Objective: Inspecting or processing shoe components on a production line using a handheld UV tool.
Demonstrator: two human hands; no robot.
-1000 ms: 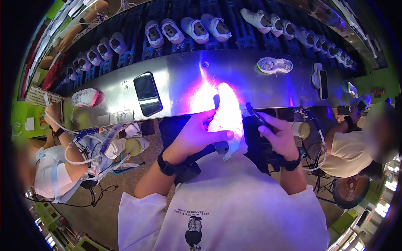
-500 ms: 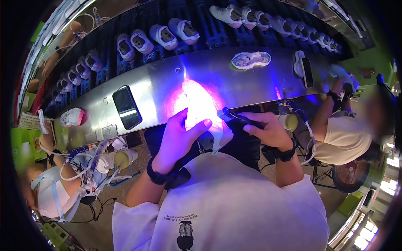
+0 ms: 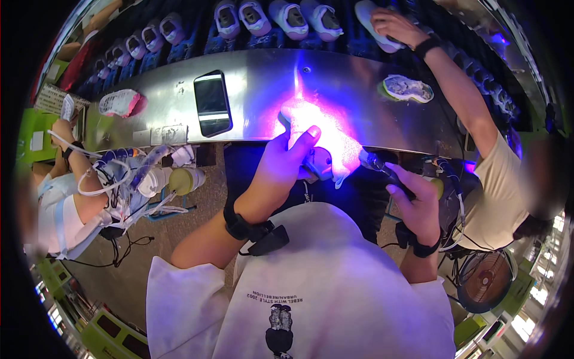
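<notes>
Shoe (image 3: 336, 136), washed out by white and violet glare, sits in the person's left hand (image 3: 280, 160) above the near edge of the metal worktop (image 3: 257, 75). That hand is closed around the shoe's left side, with its thumb lying across the top. The shoe's long axis seems to slant from the far left down to the near right, so one end points toward the right hand (image 3: 421, 206).

That right hand, to the near right of the shoe, grips a dark-handled brush (image 3: 385, 169) whose head reaches the shoe's right edge; the glare hides whether they touch. The left hand is the nearer, already on the shoe; the right meets it only through the brush.

Left of the shoe lies a phone (image 3: 213, 105); to its far right, a pale sole (image 3: 408, 88). Beyond it stands a row of shoes (image 3: 289, 18).
</notes>
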